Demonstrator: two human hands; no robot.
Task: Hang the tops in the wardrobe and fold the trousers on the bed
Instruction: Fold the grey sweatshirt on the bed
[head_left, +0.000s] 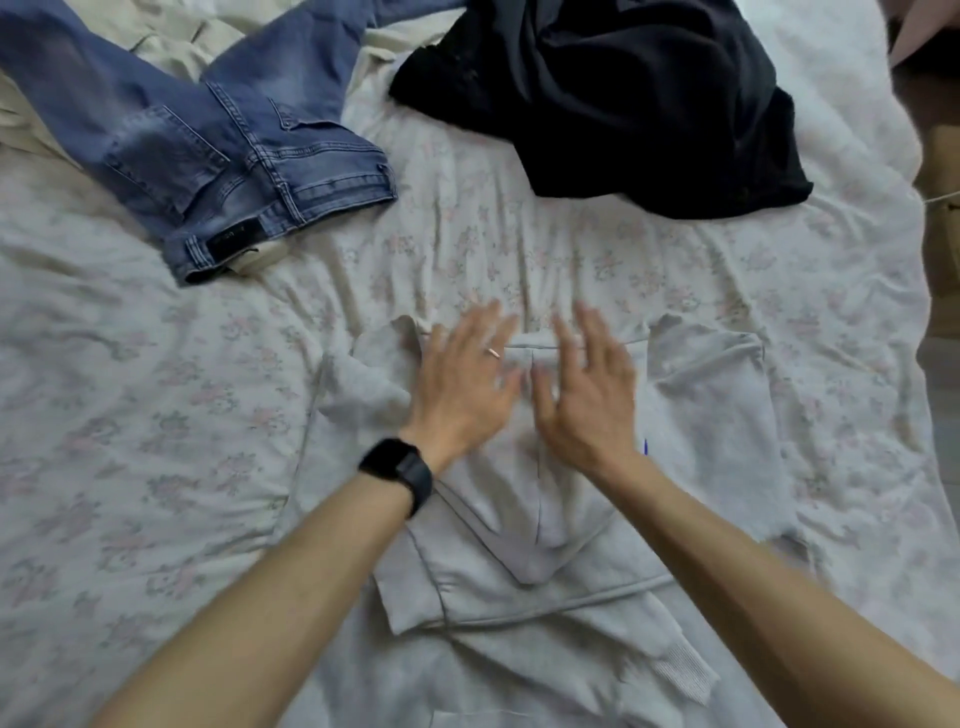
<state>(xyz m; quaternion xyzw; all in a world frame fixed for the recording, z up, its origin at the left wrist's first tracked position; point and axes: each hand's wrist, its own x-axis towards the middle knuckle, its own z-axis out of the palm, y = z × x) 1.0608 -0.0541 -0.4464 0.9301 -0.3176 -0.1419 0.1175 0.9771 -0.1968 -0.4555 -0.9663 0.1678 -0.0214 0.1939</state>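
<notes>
No text is legible; the waistband patch (232, 240) on the jeans (171, 145) is blurred.

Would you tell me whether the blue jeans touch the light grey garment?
Apart: the head view shows bare floral bedsheet between the blue jeans and the light grey garment.

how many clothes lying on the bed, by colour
blue: 1, the blue denim jeans
black: 1, the crumpled black garment
light grey: 1, the light grey fleece garment, spread flat
cream: 1, the cream cloth partly under the jeans; its kind cannot be told
total: 4
</notes>
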